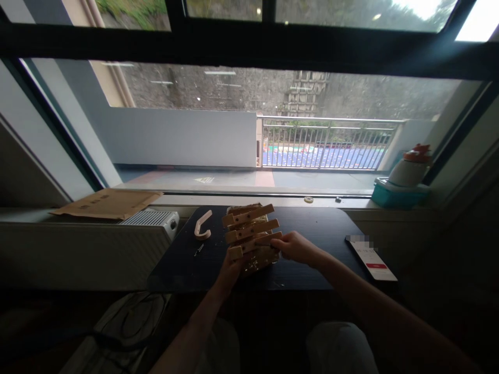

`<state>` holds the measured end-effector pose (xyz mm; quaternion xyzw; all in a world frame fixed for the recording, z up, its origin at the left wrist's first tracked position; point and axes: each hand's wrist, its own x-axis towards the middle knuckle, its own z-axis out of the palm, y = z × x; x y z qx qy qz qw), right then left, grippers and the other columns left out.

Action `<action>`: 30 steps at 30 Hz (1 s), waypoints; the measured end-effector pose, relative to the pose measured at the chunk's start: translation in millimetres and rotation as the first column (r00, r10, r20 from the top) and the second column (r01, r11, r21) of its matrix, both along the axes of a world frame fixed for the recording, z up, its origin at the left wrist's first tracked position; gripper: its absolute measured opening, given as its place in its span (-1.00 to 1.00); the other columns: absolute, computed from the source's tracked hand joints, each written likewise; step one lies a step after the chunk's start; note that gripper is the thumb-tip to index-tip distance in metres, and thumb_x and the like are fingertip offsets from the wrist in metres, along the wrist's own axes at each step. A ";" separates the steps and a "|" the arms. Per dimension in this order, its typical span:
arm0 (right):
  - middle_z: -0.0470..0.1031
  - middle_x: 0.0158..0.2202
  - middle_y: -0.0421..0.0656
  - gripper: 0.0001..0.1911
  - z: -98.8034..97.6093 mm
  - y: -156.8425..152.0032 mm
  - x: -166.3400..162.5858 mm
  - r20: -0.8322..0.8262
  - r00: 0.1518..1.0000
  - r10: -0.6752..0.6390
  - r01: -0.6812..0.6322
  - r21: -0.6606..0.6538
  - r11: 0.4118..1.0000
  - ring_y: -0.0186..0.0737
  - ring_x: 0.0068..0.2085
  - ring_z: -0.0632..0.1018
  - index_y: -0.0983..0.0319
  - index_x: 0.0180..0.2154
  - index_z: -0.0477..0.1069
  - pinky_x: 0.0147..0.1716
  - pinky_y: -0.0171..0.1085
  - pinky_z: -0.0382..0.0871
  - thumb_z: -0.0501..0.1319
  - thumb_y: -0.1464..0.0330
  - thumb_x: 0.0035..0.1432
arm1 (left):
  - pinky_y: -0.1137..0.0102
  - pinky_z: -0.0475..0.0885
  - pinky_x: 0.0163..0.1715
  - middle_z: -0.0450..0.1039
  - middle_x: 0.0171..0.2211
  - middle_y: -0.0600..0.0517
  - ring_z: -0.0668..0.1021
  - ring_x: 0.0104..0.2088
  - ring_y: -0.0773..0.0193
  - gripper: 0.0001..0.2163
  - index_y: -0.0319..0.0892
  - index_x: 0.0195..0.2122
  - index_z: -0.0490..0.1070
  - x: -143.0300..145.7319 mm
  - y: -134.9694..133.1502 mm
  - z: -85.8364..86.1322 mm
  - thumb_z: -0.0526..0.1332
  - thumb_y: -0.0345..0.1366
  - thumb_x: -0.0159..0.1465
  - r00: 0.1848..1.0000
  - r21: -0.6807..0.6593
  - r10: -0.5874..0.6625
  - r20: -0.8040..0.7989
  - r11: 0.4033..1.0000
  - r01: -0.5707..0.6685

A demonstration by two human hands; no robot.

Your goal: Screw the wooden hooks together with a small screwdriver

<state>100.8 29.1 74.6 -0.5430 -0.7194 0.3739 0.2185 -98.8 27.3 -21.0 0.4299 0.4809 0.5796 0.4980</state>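
Three light wooden bars with dark holes, the middle one a wooden bar (pixel 253 231), lie side by side across a block in shiny, crinkled wrapping (pixel 255 262). My left hand (pixel 231 267) is closed around the near left end of the nearest bar (pixel 244 250), its fingers partly hidden beneath. From the right, my right hand (pixel 292 246) pinches a thin dark rod-shaped tool (pixel 265 244), whose tip reaches over the nearest bar by a hole. Left of the block lie a pale wooden hook (pixel 201 228) and small metal screws (pixel 199 250).
The dark table (pixel 312 223) stands against a window sill. A phone (pixel 372 259) rests at its right edge. On the sill are a teal box (pixel 397 195) with a white bottle (pixel 407 171) on top. A brown envelope (pixel 105 202) and a radiator (pixel 148 244) are at left.
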 end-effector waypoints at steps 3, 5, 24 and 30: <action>0.29 -0.64 -0.27 -0.59 -33.0 -6.8 20.3 -0.410 0.911 -0.046 0.005 -0.099 0.995 -0.43 -0.63 0.25 0.29 -0.40 0.43 -0.64 -0.39 0.10 0.06 0.08 0.09 | 0.19 0.40 -0.09 0.51 -0.15 -0.12 0.52 -0.12 0.03 -0.55 -0.24 -0.13 0.43 1.7 6.5 7.2 0.35 -0.16 -0.04 0.987 -0.115 -0.143 0.070 0.982 0.150; 0.34 -0.60 -0.26 -0.63 -54.1 -10.0 31.9 -0.551 0.829 -0.098 0.078 -0.059 0.995 -0.40 -0.59 0.30 0.28 -0.37 0.40 -0.61 -0.38 0.16 0.14 0.09 0.02 | 0.21 0.42 -0.12 0.52 -0.15 -0.13 0.54 -0.16 0.04 -0.58 -0.24 -0.16 0.46 6.9 11.8 14.6 0.35 -0.16 -0.04 0.971 -0.154 -0.231 0.066 0.959 0.239; 0.46 -0.46 -0.15 -0.59 -99.5 31.5 16.5 -0.662 0.707 -0.249 0.419 0.109 0.901 -0.23 -0.42 0.44 0.32 -0.26 0.46 -0.43 -0.31 0.33 0.24 0.13 -0.07 | 0.29 0.40 -0.13 0.51 -0.17 -0.06 0.51 -0.10 0.06 -0.59 -0.21 -0.11 0.37 18.9 21.9 -9.6 0.22 -0.10 0.05 0.964 0.104 0.088 -0.250 0.993 -0.063; 0.50 -0.39 -0.12 -0.48 -99.8 35.3 13.7 -0.682 0.643 -0.349 0.516 0.050 0.855 -0.16 -0.35 0.48 0.30 -0.19 0.45 -0.36 -0.26 0.37 0.30 0.09 -0.16 | 0.28 0.31 -0.02 0.48 -0.14 -0.05 0.47 -0.05 0.09 -0.61 -0.19 -0.11 0.36 20.5 21.7 -14.2 0.24 -0.13 0.05 0.938 0.156 0.103 -0.332 0.986 -0.053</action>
